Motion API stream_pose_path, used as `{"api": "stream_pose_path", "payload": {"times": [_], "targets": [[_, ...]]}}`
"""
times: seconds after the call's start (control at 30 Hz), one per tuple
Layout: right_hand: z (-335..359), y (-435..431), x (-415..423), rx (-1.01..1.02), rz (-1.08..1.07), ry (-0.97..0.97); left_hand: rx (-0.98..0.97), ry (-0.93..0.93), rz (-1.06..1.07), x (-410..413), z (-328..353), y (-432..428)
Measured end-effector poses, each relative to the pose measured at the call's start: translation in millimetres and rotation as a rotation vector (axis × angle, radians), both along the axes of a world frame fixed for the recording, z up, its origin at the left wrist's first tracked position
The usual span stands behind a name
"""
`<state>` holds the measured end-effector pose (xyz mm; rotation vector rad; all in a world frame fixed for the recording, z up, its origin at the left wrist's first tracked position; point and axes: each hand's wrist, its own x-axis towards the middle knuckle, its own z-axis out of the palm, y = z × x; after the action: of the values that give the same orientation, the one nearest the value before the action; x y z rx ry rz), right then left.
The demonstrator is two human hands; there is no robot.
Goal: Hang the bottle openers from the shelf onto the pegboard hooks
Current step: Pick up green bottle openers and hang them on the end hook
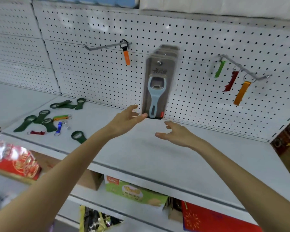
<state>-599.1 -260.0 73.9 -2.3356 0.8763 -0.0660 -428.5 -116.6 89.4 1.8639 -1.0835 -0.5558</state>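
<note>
Shop: white pegboard (pixel 99 30) with hooks, retail shelf (pixel 141 153), boxed goods (pixel 134 191) below.

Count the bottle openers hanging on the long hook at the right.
3: a green opener nearest the pegboard, a red opener midway, an orange opener near the tip of the hook. None seems hidden.

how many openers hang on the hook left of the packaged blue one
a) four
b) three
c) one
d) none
c: a single orange-handled opener hangs by its black ring from the left hook, to the left of the packaged blue opener.
</note>
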Motion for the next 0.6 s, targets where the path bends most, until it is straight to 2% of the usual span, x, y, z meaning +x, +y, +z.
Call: {"api": "stream_pose_path", "payload": {"times": [0.1,0.2,0.27,0.4,0.6], "targets": [[-9,-1,7,-0.083,0.127,0.185,0.128,-0.156,0.007,12,-24,18],[-19,6,20,-0.105,0.238,0.245,0.342,-0.565,0.0,28,-46,41],[-27,12,34,-0.124,0.298,0.257,0.394,-0.748,-0.008,44,-55,56],[-42,26,78,-0.186,0.352,0.26,0.438,-0.831,0.022,92,-66,82],[-60,47,181,-0.16,0.351,0.247,0.454,-0.823,0.052,203,-83,116]]}}
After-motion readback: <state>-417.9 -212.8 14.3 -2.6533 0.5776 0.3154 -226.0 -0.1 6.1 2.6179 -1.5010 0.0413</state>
